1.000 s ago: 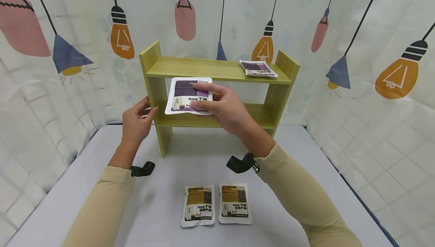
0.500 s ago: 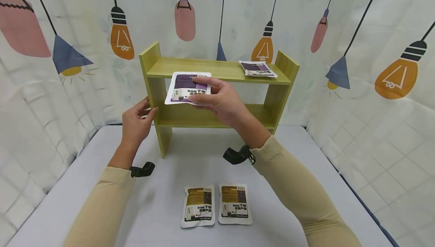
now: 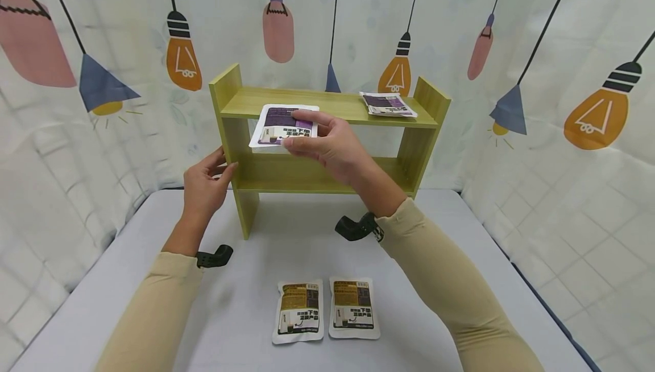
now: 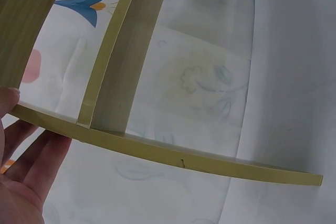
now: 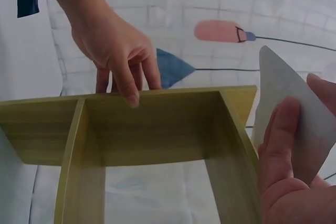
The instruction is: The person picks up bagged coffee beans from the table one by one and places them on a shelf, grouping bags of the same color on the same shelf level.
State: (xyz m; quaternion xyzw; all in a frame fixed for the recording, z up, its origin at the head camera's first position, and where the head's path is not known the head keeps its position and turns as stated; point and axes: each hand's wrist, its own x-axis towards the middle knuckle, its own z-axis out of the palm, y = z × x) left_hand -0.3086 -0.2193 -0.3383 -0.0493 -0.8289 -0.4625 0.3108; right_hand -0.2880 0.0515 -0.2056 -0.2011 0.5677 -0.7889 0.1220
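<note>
My right hand (image 3: 327,144) pinches a purple-and-white pouch (image 3: 283,125) by its right edge, held nearly flat at the front lip of the top board of a green wooden shelf (image 3: 327,104). From the right wrist view the pouch (image 5: 286,103) shows its white back between my thumb and fingers. My left hand (image 3: 207,181) steadies the shelf's left upright at the level of the lower board, thumb in front and fingers behind; the fingers (image 5: 128,80) curl over the upright's edge. The left wrist view shows the upright's edge (image 4: 173,156) by my fingertips (image 4: 37,156).
A second purple pouch (image 3: 387,104) lies at the right end of the top board. Two brown-and-white pouches (image 3: 299,309) (image 3: 353,306) lie side by side on the grey table (image 3: 102,315) near me. A lightbulb-print curtain (image 3: 563,104) surrounds the table.
My right hand has raised the purple pouch from in front of the lower board up to the top board's front edge and tipped it flatter. The left hand has stayed put.
</note>
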